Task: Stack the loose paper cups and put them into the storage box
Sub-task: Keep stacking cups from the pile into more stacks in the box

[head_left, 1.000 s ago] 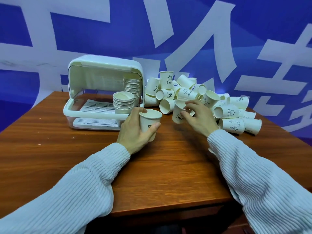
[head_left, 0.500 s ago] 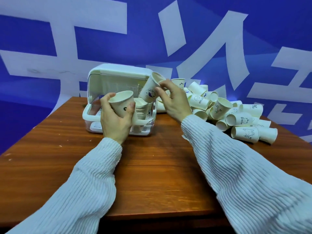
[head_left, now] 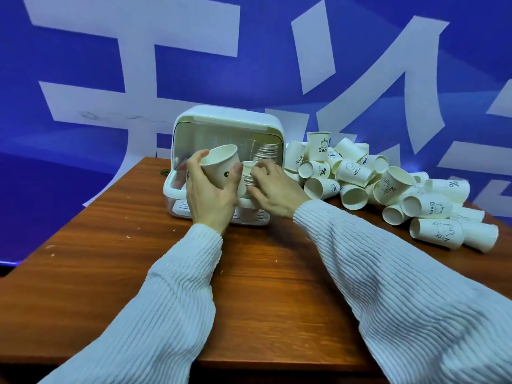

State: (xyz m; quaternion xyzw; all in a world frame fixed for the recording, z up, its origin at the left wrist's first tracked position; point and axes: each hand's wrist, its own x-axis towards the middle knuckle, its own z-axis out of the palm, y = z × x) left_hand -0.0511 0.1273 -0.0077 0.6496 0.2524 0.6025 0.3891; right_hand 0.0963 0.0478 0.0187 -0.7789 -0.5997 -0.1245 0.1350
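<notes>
Holding a cup (head_left: 220,169) tilted in the left hand (head_left: 212,195), thumb and fingers wrapped round its wall, over the front rim of the box (head_left: 177,189). Just right, inside the open box, a short stack (head_left: 250,177) under the right hand (head_left: 273,189), fingertips curled onto its top cup; grip there looks like a light pinch, though partly hidden. Behind, a taller stack (head_left: 267,152) against the back wall. Farther right, on the bench (head_left: 110,259), a loose heap (head_left: 388,187) of cups, most lying on their sides, well apart from the box. Most of the job probably left, judging by that heap. Risks: squeezing the thin paper wall and denting it so nesting jams; dropping the tilted cup off-centre and toppling the short stack; knocking the heap off the far edge with the right sleeve (head_left: 388,273).
</notes>
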